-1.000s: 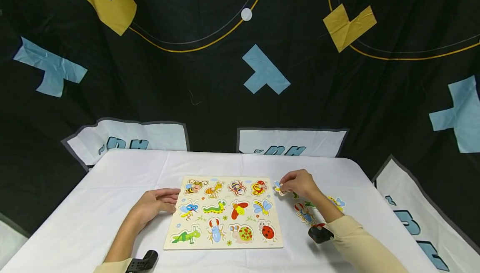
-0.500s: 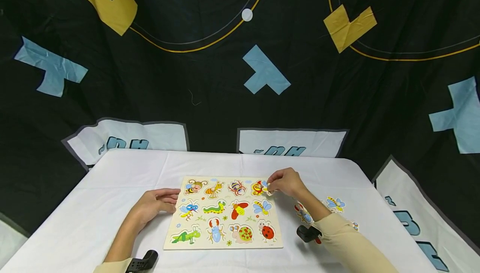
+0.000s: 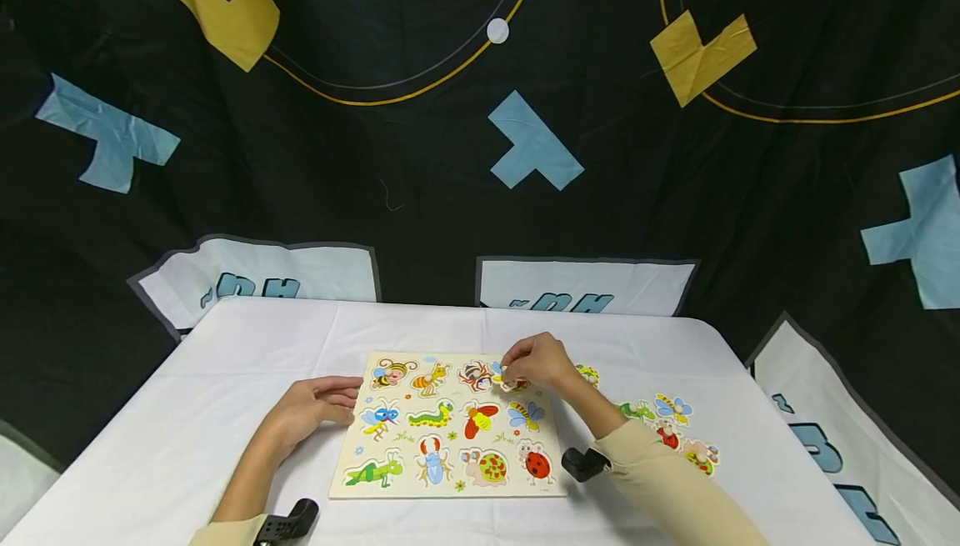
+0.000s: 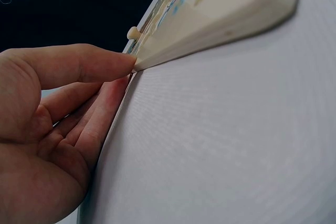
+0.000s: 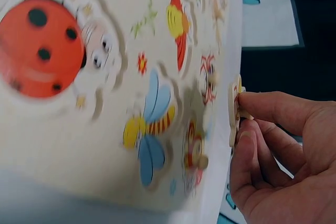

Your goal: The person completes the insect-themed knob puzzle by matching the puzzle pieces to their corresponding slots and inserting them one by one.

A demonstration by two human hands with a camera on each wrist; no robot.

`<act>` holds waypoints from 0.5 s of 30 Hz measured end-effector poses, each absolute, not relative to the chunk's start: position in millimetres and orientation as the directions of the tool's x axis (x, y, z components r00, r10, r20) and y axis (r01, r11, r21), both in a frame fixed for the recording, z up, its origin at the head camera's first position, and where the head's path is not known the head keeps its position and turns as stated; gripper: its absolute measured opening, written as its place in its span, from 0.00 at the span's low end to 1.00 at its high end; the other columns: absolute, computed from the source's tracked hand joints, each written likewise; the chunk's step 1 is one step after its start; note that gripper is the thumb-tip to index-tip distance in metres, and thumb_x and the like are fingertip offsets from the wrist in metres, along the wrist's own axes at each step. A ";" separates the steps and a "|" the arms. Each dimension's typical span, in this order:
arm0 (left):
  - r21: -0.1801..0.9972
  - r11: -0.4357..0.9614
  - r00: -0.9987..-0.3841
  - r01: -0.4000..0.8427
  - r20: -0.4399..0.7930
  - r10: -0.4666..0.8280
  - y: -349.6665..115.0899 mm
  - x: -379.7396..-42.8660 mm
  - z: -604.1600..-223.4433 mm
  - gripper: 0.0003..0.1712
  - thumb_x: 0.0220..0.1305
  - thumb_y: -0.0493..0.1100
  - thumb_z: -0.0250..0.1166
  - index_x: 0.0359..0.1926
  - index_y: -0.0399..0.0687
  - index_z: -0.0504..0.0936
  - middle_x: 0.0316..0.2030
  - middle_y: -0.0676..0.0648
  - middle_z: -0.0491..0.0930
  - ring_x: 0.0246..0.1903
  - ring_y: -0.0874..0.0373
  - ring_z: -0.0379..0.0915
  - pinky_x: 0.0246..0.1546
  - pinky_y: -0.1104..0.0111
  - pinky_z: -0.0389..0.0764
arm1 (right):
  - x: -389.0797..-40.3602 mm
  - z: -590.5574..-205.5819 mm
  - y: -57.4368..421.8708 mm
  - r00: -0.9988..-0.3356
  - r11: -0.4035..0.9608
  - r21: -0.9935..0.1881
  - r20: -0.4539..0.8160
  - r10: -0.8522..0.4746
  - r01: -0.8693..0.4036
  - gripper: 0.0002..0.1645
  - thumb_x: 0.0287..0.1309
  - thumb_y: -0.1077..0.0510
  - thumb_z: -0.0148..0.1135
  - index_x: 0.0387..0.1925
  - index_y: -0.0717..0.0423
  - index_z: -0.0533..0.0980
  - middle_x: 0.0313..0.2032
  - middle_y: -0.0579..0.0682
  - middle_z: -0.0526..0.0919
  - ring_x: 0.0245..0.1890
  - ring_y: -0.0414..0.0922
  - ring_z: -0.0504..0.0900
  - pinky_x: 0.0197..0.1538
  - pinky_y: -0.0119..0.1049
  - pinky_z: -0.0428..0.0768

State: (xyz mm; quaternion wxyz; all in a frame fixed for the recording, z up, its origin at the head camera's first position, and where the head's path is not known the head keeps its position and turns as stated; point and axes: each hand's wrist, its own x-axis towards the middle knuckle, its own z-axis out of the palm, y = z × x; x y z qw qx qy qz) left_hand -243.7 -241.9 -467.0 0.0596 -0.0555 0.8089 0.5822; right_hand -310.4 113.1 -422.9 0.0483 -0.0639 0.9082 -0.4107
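On the white-clothed table lies a wooden insect puzzle board [image 3: 412,493]. My right hand [image 3: 542,363] is over its upper right part, pinching a knobbed puzzle piece [image 5: 234,121] between thumb and fingers. Blue wings show on this piece in the head view, while the right wrist view has it nearly edge-on above the board. Just below it, a knobbed red and yellow insect piece [image 5: 192,148] sits in the top row. My left hand [image 3: 311,408] rests at the board's left edge, fingertips touching the side. Bare printed recesses show lower down, such as the ladybird recess [image 5: 44,48].
Loose pieces lie right of the board: a grasshopper [image 3: 636,410], a blue-winged insect [image 3: 672,407], a ladybird [image 3: 667,434], a snail [image 3: 702,456] and a green one [image 3: 588,375]. The right sleeve [image 3: 667,479] covers part of that area. A black curtain [image 3: 420,196] hangs behind.
My right hand has carried the blue-winged piece left, from beside the board to over its top row. The left hand has stayed at the board's edge.
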 end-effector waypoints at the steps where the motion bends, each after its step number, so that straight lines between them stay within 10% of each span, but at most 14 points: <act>1: 0.935 0.319 -0.987 -0.157 -0.159 -0.020 -242.0 -243.8 -467.5 0.37 0.40 0.30 0.72 0.57 0.38 0.76 0.43 0.44 0.83 0.41 0.55 0.80 0.40 0.72 0.75 | -310.0 -423.1 110.2 -0.986 0.652 -0.753 -0.032 -0.166 -0.086 0.06 0.40 0.59 0.74 0.25 0.53 0.83 0.23 0.44 0.82 0.24 0.42 0.75 0.28 0.33 0.72; 15: 0.929 0.329 -0.985 -0.171 -0.167 -0.040 -242.3 -245.4 -468.9 0.37 0.38 0.32 0.73 0.56 0.40 0.77 0.41 0.46 0.84 0.40 0.56 0.80 0.40 0.71 0.75 | -305.6 -427.0 71.3 -0.970 0.623 -0.771 -0.028 -0.241 -0.133 0.06 0.39 0.59 0.75 0.22 0.51 0.83 0.22 0.43 0.82 0.25 0.41 0.76 0.28 0.33 0.72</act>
